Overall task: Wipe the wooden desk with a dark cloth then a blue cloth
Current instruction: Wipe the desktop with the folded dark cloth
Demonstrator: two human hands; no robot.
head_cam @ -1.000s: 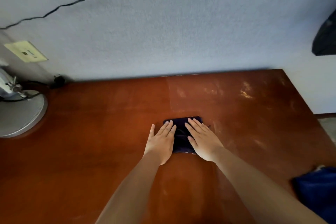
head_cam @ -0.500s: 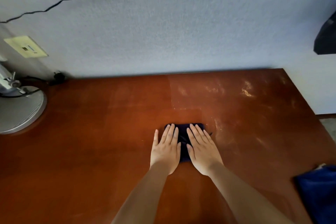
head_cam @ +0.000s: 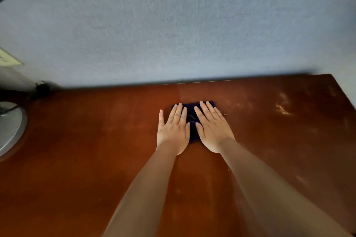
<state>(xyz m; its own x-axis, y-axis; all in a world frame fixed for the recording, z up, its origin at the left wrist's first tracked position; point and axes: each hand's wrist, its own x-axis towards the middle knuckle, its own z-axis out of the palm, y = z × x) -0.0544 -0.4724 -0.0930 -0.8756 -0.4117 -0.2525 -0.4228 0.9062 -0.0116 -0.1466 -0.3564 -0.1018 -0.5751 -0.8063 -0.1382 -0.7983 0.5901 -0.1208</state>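
Note:
A small folded dark cloth [head_cam: 192, 131] lies on the reddish-brown wooden desk [head_cam: 96, 150], a little right of centre and not far from the back edge. My left hand [head_cam: 173, 131] presses flat on its left part, fingers straight and pointing at the wall. My right hand [head_cam: 212, 131] presses flat on its right part in the same way. Only a strip of cloth shows between and beyond the fingers. The blue cloth is out of view.
A round grey fan base [head_cam: 9, 127] stands on the desk at the far left, with a dark plug [head_cam: 41, 89] behind it. A grey-blue wall [head_cam: 173, 25] rises directly behind the desk. Pale smudges [head_cam: 282, 108] mark the desk's right side.
Both hands have pushed the dark cloth away from me toward the wall. The view has shifted, and the blue cloth at the lower right has left the frame.

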